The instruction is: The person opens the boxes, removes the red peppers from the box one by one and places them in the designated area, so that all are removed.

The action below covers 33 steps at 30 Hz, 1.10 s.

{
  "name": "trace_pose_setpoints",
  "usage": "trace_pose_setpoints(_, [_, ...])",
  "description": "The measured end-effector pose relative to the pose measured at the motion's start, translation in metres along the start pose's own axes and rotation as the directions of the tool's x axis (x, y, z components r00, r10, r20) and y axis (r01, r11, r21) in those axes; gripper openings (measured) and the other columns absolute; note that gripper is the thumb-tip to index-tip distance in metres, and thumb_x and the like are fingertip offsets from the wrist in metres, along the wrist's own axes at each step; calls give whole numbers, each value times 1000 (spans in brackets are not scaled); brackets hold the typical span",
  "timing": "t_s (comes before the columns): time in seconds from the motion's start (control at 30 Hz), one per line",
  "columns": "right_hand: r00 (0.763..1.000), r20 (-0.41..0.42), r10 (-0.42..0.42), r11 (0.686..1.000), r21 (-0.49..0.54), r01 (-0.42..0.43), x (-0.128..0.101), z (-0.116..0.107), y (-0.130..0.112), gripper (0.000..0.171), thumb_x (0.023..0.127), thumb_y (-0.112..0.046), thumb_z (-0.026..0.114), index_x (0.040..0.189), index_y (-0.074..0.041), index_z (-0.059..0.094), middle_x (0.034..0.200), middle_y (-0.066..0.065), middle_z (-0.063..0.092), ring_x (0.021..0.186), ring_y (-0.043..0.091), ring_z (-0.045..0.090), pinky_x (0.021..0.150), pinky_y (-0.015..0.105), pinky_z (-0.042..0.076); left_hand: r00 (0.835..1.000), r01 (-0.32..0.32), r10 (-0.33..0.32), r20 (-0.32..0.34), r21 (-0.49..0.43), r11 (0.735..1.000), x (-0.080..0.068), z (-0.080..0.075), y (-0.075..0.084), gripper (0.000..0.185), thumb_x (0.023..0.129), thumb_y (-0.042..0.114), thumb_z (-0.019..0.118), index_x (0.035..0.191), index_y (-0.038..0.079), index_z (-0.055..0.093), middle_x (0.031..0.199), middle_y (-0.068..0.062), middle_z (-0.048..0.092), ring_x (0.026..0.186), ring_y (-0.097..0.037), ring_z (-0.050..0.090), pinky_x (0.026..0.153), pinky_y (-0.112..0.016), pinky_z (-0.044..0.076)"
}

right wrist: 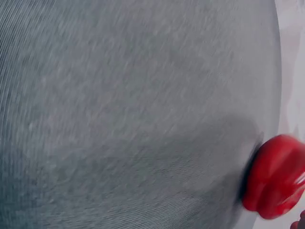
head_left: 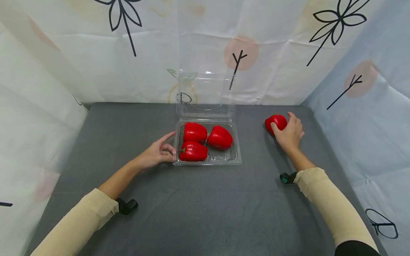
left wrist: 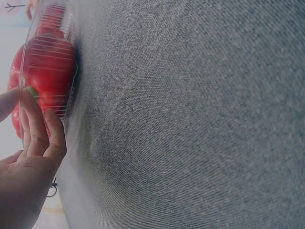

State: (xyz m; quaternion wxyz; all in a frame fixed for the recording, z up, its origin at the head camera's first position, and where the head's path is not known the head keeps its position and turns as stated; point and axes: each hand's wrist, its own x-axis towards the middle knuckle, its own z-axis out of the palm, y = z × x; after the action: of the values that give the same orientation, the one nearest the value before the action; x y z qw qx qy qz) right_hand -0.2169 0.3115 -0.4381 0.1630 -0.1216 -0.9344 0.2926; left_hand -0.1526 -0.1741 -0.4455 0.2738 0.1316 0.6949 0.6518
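Three red bell peppers (head_left: 193, 152) lie in a clear plastic clamshell container (head_left: 208, 163), its lid (head_left: 206, 94) raised at the back. My left hand (head_left: 160, 151) is at the container's left side. In the left wrist view, thumb and index finger (left wrist: 31, 112) pinch the rim near a pepper's green stem. A fourth red bell pepper (head_left: 276, 123) sits on the table at the right. Over its right side is my right hand (head_left: 289, 133), thumb across the pepper and index finger spread beyond it. The right wrist view shows this pepper (right wrist: 275, 176) with fingertips (right wrist: 301, 224) at the corner.
A grey cloth-covered table (head_left: 208, 206) lies under everything. Patterned white curtains (head_left: 275, 78) stand behind it and along both sides, close to the raised lid.
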Motion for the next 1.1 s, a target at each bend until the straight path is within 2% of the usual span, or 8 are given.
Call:
trace_pose_setpoints(0.2, [993, 5, -121, 993, 1, 121, -3, 1, -22, 69, 91, -33, 66, 148, -8, 37, 143, 22, 41, 132, 39, 36, 106, 63, 23, 1000, 6, -6, -4, 5, 1000, 0, 0, 0, 92, 90, -4, 66, 160, 14, 10, 97, -13, 58, 79, -19, 65, 81, -27, 55])
trace_pose_setpoints(0.33, [966, 44, -256, 965, 66, 253, -8, 2, -38, 71, 88, -29, 70, 148, -7, 38, 146, 21, 41, 133, 39, 37, 107, 63, 23, 1000, 11, -11, -8, 9, 1000, 0, -1, 1, 92, 90, -4, 66, 160, 15, 10, 97, -14, 58, 80, -20, 66, 82, -28, 55])
trace_pose_setpoints(0.43, [924, 86, -373, 923, 134, 360, -11, 3, -50, 74, 88, -24, 74, 150, -7, 38, 150, 18, 40, 135, 37, 39, 110, 60, 26, 1000, 12, -12, -7, 7, 1000, 0, -1, 1, 92, 90, -4, 66, 160, 15, 10, 97, -14, 58, 80, -20, 66, 82, -28, 55])
trace_pose_setpoints(0.53, [869, 126, -479, 871, 194, 452, -13, 5, -62, 78, 86, -17, 77, 152, -6, 37, 153, 16, 38, 136, 35, 41, 110, 57, 31, 1000, 12, -12, -4, 7, 1000, 0, -1, 0, 92, 90, -4, 66, 160, 15, 10, 97, -14, 58, 80, -20, 66, 82, -28, 55])
trace_pose_setpoints(0.67, [795, 210, -568, 817, 259, 515, -20, 5, -76, 86, 83, -12, 82, 154, -5, 34, 157, 15, 35, 137, 35, 42, 110, 56, 33, 1000, 5, -5, -2, 10, 1000, 1, -1, 1, 92, 90, -5, 66, 160, 14, 10, 97, -14, 58, 80, -20, 66, 82, -27, 55])
trace_pose_setpoints(0.87, [698, 371, -612, 789, 353, 503, -31, 7, -86, 92, 81, -15, 84, 156, -11, 32, 151, 18, 43, 137, 35, 43, 107, 56, 36, 1000, 3, -3, 2, 9, 1000, 1, 0, 2, 92, 90, -6, 65, 160, 14, 10, 97, -14, 58, 79, -19, 66, 82, -27, 55])
trace_pose_setpoints(0.97, [654, 419, -630, 775, 394, 494, -34, 10, -87, 93, 80, -15, 85, 155, -8, 32, 148, 20, 46, 137, 36, 44, 107, 57, 37, 1000, 4, -4, 2, 9, 1000, 1, 0, 2, 92, 90, -6, 66, 160, 14, 10, 96, -13, 58, 79, -19, 65, 81, -27, 55])
trace_pose_setpoints(1.1, [610, 480, -631, 775, 420, 471, -37, 14, -90, 93, 78, -17, 86, 154, -6, 33, 147, 19, 48, 135, 34, 47, 105, 57, 39, 1000, -2, 2, 0, 9, 1000, 0, 0, 2, 92, 89, -6, 66, 160, 13, 10, 96, -13, 58, 78, -18, 65, 81, -27, 55])
